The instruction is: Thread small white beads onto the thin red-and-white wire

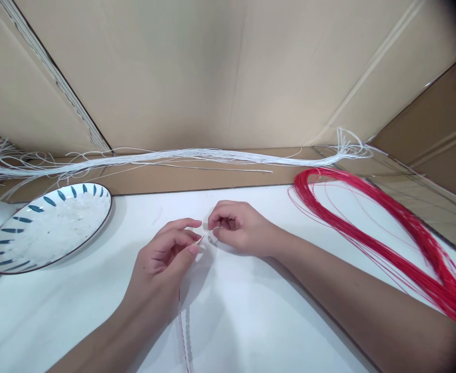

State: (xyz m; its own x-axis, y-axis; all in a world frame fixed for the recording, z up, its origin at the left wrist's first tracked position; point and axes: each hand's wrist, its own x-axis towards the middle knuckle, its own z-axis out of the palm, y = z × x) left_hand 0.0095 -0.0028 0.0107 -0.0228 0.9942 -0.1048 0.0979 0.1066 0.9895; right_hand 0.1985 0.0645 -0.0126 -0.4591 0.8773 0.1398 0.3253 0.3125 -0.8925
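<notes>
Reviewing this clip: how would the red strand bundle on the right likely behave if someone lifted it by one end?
The red bundle probably flexes and may sag, since it bends round in a long loop of thin strands. It seems unlikely to roll, lying spread as an open loop. It looks loose along its outer edge, so it could snag or spread.

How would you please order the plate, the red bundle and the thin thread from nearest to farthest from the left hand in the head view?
1. Thin thread: at the left hand, running down from it.
2. Plate: on the left hand's left side.
3. Red bundle: at the right, beyond the right hand.
</notes>
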